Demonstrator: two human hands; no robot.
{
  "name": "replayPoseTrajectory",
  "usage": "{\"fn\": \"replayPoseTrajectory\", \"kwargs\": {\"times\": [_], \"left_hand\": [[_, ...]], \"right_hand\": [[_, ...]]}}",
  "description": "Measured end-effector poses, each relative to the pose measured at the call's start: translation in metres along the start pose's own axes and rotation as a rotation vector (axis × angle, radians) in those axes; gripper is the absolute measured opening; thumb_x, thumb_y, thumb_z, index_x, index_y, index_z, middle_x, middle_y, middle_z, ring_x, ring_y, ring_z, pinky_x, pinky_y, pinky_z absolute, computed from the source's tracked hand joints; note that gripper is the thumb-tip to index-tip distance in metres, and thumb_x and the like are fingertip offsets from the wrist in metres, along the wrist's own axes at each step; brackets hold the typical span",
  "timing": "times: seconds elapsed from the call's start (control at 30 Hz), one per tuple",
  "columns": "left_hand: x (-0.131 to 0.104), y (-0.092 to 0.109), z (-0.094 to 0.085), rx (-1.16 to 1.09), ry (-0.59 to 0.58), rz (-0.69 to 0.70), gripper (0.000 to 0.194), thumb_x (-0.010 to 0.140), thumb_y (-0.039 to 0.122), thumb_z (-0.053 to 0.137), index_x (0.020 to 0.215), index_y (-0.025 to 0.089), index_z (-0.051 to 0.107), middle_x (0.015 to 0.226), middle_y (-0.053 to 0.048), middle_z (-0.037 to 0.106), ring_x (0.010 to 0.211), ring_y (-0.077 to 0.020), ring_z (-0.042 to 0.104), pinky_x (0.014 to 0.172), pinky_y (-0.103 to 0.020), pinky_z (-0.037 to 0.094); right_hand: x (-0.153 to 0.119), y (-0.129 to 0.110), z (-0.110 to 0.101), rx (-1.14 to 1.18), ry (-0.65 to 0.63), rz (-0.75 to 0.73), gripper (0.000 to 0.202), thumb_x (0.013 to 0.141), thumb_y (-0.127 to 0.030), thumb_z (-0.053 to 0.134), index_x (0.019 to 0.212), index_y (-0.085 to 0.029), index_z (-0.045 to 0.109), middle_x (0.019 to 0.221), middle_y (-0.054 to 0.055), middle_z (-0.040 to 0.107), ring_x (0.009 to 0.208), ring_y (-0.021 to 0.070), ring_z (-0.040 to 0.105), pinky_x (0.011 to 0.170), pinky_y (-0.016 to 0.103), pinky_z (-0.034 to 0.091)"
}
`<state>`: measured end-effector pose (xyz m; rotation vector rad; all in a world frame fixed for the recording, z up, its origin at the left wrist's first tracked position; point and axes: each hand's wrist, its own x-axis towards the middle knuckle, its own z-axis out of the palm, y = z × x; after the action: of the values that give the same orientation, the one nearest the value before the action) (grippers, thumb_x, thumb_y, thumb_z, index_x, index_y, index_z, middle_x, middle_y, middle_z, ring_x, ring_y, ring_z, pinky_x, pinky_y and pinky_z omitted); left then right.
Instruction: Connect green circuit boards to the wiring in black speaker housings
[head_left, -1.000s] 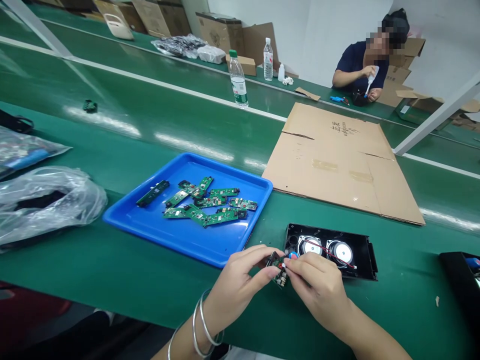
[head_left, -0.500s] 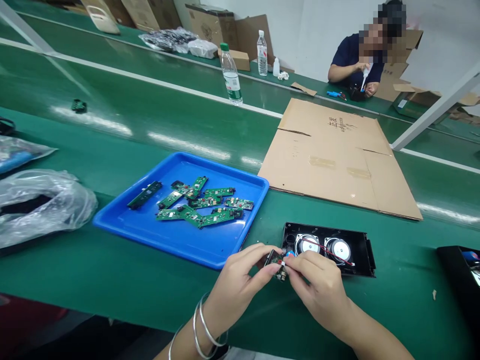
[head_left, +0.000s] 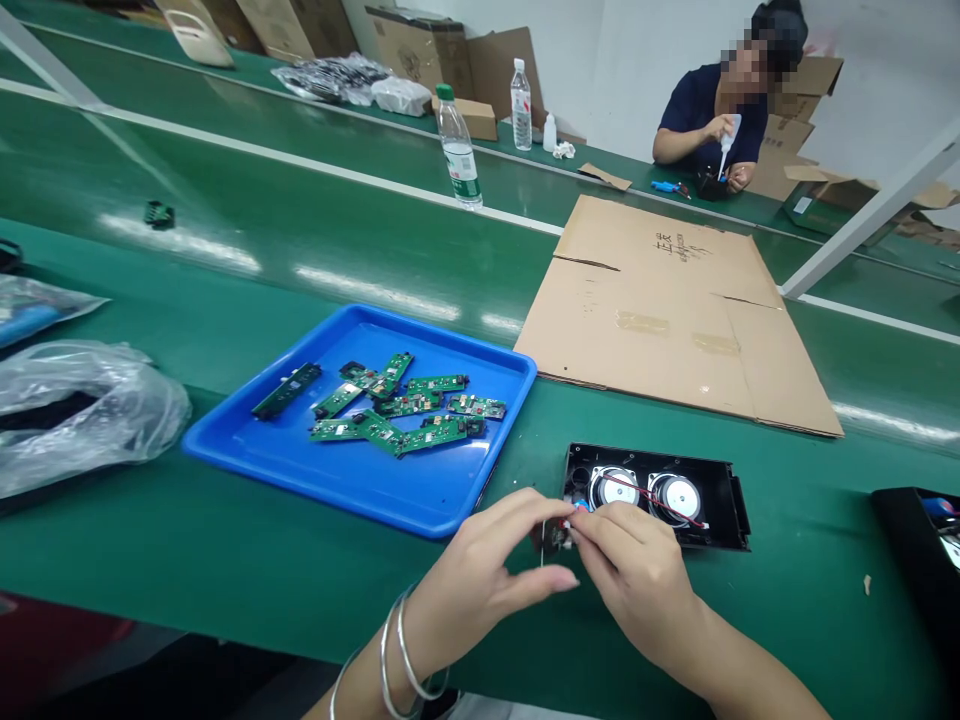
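Your left hand, silver bangles at its wrist, has its grip apart, thumb clear of the small green circuit board by its fingertips. Your right hand has its grip pinched together at the board's edge, beside the black rectangular casing with two round silver speakers on the green surface.

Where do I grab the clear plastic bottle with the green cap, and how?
I'd take the clear plastic bottle with the green cap around its labelled middle, coming in level from the near side. It stands upright, its body looks round, and nothing seems to block that side.
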<state>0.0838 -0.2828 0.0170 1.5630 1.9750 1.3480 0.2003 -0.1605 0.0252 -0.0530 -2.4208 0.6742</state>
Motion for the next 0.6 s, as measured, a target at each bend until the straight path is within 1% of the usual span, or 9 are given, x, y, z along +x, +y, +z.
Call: {"fn": "replayPoseTrajectory", "kwargs": {"times": [0.1, 0.17, 0.23, 0.33, 0.43, 0.53, 0.6], "left_hand": [[-0.002, 0.0, 0.0, 0.036, -0.079, 0.046, 0.038, 0.082, 0.037, 0.055, 0.116, 0.02, 0.05, 0.089, -0.004, 0.065, 0.079, -0.0145, 0.062, 0.07, -0.023, 0.052], [-0.004, 0.001, -0.001, 0.092, -0.102, 0.049, 0.045, 0.081, 0.029, 0.056, 0.124, 0.022, 0.043, 0.093, -0.003, 0.065, 0.082, -0.014, 0.062, 0.074, -0.023, 0.052], [-0.006, 0.003, -0.001, 0.148, -0.1, 0.044, 0.051, 0.08, 0.025, 0.055, 0.128, 0.024, 0.038, 0.094, -0.002, 0.065, 0.083, -0.014, 0.062, 0.076, -0.024, 0.052], [-0.005, 0.006, -0.003, 0.207, -0.091, 0.05, 0.048, 0.08, 0.018, 0.049, 0.127, 0.024, 0.04, 0.095, -0.002, 0.066, 0.086, -0.0148, 0.063, 0.078, -0.024, 0.052], [-0.002, 0.009, -0.004, 0.221, -0.076, 0.073, 0.048, 0.078, 0.015, 0.045, 0.126, 0.024, 0.042, 0.092, -0.002, 0.067, 0.082, -0.0143, 0.064, 0.074, -0.022, 0.052], [0.001, 0.01, -0.006, 0.189, -0.051, 0.072, 0.051, 0.076, 0.012, 0.047, 0.125, 0.025, 0.044, 0.091, -0.001, 0.067, 0.078, -0.0129, 0.064, 0.075, -0.022, 0.052], [0.001, 0.01, -0.007, 0.119, -0.034, 0.064, 0.051, 0.075, 0.012, 0.05, 0.124, 0.024, 0.046, 0.088, 0.0, 0.066, 0.075, -0.0119, 0.062, 0.073, -0.021, 0.052]], "right_hand": [[0.001, 0.002, -0.003, 0.044, -0.003, -0.015, 0.015, 0.085, -0.006, 0.049, 0.087, -0.008, 0.063, 0.068, 0.007, 0.063, 0.062, 0.0132, 0.058, 0.055, 0.023, 0.048], [0.002, 0.003, -0.004, 0.052, -0.021, -0.041, 0.014, 0.085, -0.006, 0.05, 0.086, -0.008, 0.063, 0.069, 0.007, 0.064, 0.061, 0.0129, 0.058, 0.054, 0.023, 0.048], [0.004, 0.004, -0.005, 0.036, -0.041, -0.074, 0.014, 0.085, -0.007, 0.049, 0.083, -0.008, 0.064, 0.068, 0.008, 0.064, 0.059, 0.0128, 0.057, 0.051, 0.023, 0.047], [0.005, 0.005, -0.005, 0.024, -0.061, -0.115, 0.019, 0.087, -0.008, 0.047, 0.078, -0.008, 0.063, 0.067, 0.008, 0.064, 0.057, 0.0128, 0.057, 0.049, 0.023, 0.045], [0.005, 0.005, -0.003, 0.027, -0.05, -0.133, 0.02, 0.087, -0.008, 0.046, 0.078, -0.009, 0.063, 0.066, 0.007, 0.065, 0.057, 0.0127, 0.058, 0.049, 0.023, 0.045], [0.005, 0.005, 0.001, 0.012, -0.013, -0.134, 0.02, 0.087, -0.009, 0.047, 0.076, -0.009, 0.063, 0.059, 0.005, 0.062, 0.051, 0.0124, 0.054, 0.046, 0.024, 0.042], [0.005, 0.005, 0.004, 0.05, 0.042, -0.118, 0.018, 0.087, -0.009, 0.047, 0.076, -0.009, 0.062, 0.058, 0.005, 0.061, 0.051, 0.0121, 0.054, 0.046, 0.024, 0.043]]}}
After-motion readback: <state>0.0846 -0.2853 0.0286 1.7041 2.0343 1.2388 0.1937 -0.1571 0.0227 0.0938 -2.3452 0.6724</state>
